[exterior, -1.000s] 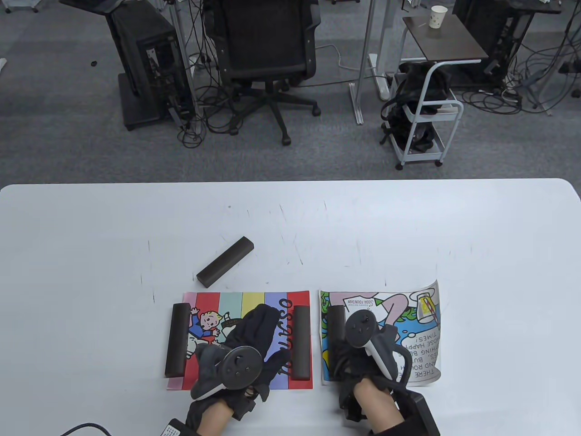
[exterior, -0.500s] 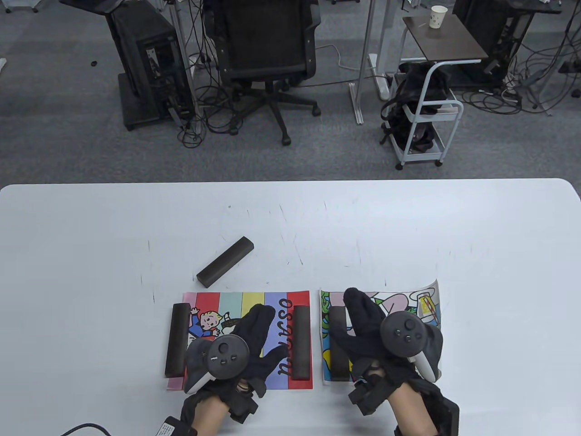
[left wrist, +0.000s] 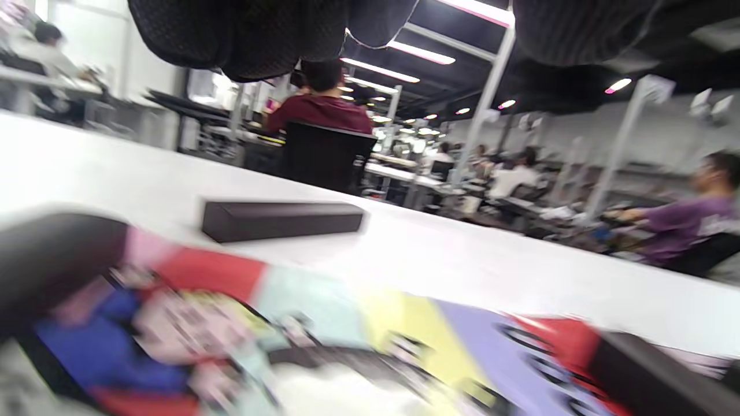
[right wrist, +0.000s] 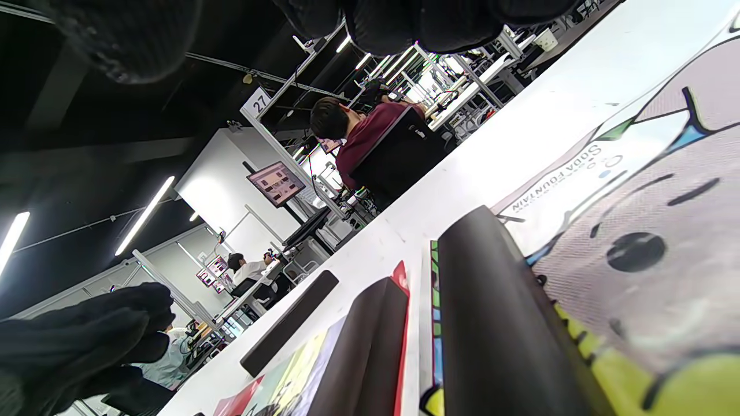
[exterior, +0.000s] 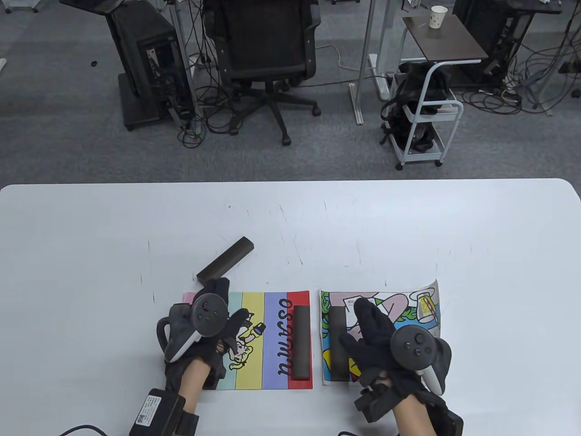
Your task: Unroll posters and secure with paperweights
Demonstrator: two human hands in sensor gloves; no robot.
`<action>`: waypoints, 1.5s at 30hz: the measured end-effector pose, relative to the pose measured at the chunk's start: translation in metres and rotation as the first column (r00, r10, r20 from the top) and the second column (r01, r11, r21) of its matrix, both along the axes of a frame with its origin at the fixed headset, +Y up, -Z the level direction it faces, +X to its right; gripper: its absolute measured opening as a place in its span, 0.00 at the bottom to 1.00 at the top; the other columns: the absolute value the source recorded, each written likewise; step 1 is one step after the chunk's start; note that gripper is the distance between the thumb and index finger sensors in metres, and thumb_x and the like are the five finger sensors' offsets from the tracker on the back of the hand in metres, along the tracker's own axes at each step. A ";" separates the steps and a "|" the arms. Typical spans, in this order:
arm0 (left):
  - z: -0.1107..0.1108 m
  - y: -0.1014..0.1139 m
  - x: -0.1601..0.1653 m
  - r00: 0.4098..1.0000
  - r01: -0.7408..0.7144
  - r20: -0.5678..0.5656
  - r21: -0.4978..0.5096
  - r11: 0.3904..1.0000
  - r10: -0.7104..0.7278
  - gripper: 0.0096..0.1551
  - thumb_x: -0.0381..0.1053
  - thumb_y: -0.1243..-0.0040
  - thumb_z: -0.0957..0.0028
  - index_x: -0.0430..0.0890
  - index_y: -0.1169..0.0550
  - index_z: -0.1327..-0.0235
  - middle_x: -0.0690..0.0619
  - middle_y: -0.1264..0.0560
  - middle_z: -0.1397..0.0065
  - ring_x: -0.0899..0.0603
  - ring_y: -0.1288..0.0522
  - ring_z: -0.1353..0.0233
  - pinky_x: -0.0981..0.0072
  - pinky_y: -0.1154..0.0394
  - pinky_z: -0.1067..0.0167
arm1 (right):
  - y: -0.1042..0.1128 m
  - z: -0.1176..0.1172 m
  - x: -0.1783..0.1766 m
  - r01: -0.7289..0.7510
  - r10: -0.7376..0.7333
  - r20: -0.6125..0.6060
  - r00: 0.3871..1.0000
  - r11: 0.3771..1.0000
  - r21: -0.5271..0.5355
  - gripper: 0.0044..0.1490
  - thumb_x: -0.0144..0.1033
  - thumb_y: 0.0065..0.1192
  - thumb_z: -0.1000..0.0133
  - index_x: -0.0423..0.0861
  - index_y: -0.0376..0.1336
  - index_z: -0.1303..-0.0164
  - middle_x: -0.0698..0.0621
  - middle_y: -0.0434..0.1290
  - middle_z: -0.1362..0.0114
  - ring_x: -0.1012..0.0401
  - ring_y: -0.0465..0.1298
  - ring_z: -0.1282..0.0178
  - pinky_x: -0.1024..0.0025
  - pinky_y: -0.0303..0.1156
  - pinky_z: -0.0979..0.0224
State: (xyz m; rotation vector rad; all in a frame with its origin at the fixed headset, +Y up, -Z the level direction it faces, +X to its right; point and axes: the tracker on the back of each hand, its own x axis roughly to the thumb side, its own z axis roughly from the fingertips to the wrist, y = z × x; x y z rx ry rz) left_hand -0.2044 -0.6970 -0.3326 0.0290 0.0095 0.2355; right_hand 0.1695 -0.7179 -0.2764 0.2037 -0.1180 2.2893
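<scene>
Left hand (exterior: 204, 327), grip state unclear, is raised over striped poster's (exterior: 272, 340) left end, near loose paperweight (exterior: 225, 262). Right hand (exterior: 386, 345), fingers spread, is laid flat on cartoon poster (exterior: 408, 309) w/ curled far-right corner.

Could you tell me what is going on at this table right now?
A person in sensor gloves is flattening two posters with dark bar weights. The striped poster has a bar on its right edge. The left hand reaches toward the loose bar beyond it. The right hand presses flat on the cartoon poster, which has one bar on its left side and a curling far right corner.
</scene>
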 end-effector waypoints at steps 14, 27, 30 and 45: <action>-0.117 -0.023 -0.008 0.942 0.278 -0.089 -0.337 0.900 -0.324 0.47 0.65 0.41 0.55 0.48 0.39 0.24 0.44 0.38 0.20 0.37 0.32 0.23 0.46 0.31 0.31 | -0.005 0.001 -0.004 -0.049 0.050 0.006 0.999 0.998 -0.040 0.52 0.61 0.60 0.51 0.45 0.48 0.25 0.40 0.53 0.19 0.39 0.56 0.22 0.40 0.54 0.23; -0.152 -0.072 0.002 0.867 0.403 -0.067 -0.488 0.774 -0.494 0.41 0.61 0.39 0.56 0.50 0.34 0.28 0.48 0.32 0.25 0.41 0.27 0.28 0.48 0.30 0.33 | -0.015 -0.001 -0.014 -0.107 0.104 -0.040 0.994 0.990 -0.090 0.52 0.60 0.60 0.51 0.45 0.48 0.25 0.39 0.53 0.19 0.39 0.55 0.22 0.39 0.54 0.23; -0.153 -0.072 0.001 0.876 0.382 -0.090 -0.471 0.795 -0.474 0.39 0.59 0.38 0.57 0.49 0.31 0.31 0.48 0.28 0.29 0.42 0.24 0.32 0.49 0.28 0.35 | -0.015 -0.001 -0.016 -0.113 0.109 -0.048 0.993 0.989 -0.093 0.51 0.60 0.60 0.51 0.45 0.48 0.25 0.39 0.53 0.19 0.39 0.55 0.22 0.39 0.54 0.23; -0.095 -0.009 0.005 0.971 0.179 -0.121 -0.214 0.960 -0.208 0.41 0.57 0.38 0.61 0.46 0.29 0.32 0.45 0.26 0.32 0.41 0.22 0.35 0.50 0.26 0.38 | -0.014 -0.004 -0.008 0.039 -0.040 -0.006 0.999 0.990 -0.135 0.55 0.63 0.59 0.51 0.43 0.44 0.25 0.36 0.52 0.19 0.35 0.57 0.23 0.37 0.58 0.26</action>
